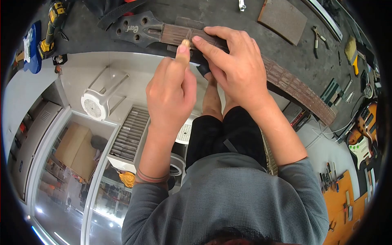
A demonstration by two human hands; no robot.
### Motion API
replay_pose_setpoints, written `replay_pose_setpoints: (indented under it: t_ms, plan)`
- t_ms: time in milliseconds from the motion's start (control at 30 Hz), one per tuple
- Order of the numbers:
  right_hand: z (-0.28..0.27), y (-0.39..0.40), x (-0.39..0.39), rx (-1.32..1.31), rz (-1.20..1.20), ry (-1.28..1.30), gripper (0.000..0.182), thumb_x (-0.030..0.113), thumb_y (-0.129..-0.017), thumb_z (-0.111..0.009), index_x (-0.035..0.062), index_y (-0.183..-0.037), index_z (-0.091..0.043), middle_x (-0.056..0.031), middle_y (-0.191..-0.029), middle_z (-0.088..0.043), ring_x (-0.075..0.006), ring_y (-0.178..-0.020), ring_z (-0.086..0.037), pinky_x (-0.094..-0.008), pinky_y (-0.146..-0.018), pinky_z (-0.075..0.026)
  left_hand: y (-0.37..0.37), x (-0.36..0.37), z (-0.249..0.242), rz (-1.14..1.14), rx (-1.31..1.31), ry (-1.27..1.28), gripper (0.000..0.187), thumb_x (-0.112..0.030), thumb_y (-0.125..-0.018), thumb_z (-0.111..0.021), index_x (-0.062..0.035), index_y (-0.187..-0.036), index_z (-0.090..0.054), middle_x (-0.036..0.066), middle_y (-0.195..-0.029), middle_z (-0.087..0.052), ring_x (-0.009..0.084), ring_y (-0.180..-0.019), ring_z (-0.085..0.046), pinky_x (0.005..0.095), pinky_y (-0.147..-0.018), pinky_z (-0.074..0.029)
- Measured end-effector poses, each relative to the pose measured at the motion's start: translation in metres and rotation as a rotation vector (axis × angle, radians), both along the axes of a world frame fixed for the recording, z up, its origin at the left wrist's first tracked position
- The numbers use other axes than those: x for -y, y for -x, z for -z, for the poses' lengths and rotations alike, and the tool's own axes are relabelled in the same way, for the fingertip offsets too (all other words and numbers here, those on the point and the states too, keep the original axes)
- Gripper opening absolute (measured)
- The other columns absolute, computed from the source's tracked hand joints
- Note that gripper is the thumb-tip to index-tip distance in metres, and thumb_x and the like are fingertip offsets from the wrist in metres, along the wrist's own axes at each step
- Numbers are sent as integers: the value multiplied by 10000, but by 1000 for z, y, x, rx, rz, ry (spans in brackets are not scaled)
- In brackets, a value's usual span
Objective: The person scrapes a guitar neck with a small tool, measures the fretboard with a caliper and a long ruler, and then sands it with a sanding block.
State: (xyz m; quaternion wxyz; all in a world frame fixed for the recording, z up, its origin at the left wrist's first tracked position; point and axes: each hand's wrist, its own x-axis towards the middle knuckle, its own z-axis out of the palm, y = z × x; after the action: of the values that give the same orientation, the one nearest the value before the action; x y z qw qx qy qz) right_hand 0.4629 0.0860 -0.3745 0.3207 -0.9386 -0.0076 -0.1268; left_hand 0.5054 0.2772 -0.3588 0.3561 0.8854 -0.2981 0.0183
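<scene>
2 bare hands are at a bass guitar neck (288, 79) lying along the near edge of a dark workbench (232, 15).
From left: a yellow-and-black cordless drill (56, 14); the neck's headstock (134, 29), marked Cort; the left hand (171, 87), fingers curled, 1 digit's tip at the fingerboard, whether gripping anything I cannot tell; the right hand (237, 61), clasping the neck from above; pliers (317, 36); a brush (351, 53).

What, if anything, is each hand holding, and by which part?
The left hand holds a small tan-tipped object, gripped part unclear; the right hand rests on the guitar neck, grip uncertain.
</scene>
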Motion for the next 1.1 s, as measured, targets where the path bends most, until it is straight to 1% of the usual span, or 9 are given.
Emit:
replay_pose_setpoints:
  t_ms: [300, 533, 633, 833, 933, 1100]
  plan:
    - [2, 0, -2, 17, 12, -12, 553, 24, -785, -840, 181, -1315, -815, -37, -1315, -729, -266, -1126, -694, -424, -952, -546, -6, 6, 30, 4, 122, 98, 512, 117, -937, -736, 11, -1435, -676, 97, -851, -612, 253, -683, -618, 395, -584, -535]
    - [2, 0, -2, 15, 7, 2, 547, 35, -797, -846, 189, -1321, -818, -38, -1320, -730, -264, -1129, -694, -423, -947, -544, -8, 5, 4, 13, 35, 7, 513, 106, -947, -731, -3, -1446, -683, 91, -864, -623, 261, -716, -631, 393, -600, -544]
    - [2, -1, 0, 29, 9, 2, 545, 39, -802, -844, 194, -1324, -819, -42, -1324, -731, -264, -1131, -694, -423, -942, -545, -8, 5, 8, 9, 77, 24, 504, 116, -944, -730, 8, -1435, -688, 92, -855, -619, 260, -705, -625, 392, -594, -539]
    - [3, 1, -1, 15, 0, 0, 547, 43, -805, -843, 202, -1327, -820, -51, -1325, -735, -270, -1135, -693, -428, -941, -547, 2, -3, 15, -2, 53, 59, 495, 134, -937, -733, 28, -1418, -689, 93, -852, -631, 257, -681, -613, 385, -584, -530]
    - [6, 2, 1, 25, -2, 3, 543, 46, -804, -846, 203, -1323, -824, -50, -1326, -737, -271, -1135, -692, -429, -941, -547, -1, 0, 16, -4, 84, 69, 484, 126, -947, -730, 16, -1417, -692, 92, -861, -643, 261, -689, -626, 388, -591, -536]
    - [10, 1, 1, 45, -5, -12, 549, 41, -794, -848, 202, -1318, -828, -48, -1329, -739, -276, -1135, -692, -428, -938, -547, -9, 7, -2, 1, -5, 34, 483, 108, -960, -732, -9, -1427, -693, 102, -866, -650, 277, -709, -648, 405, -607, -547]
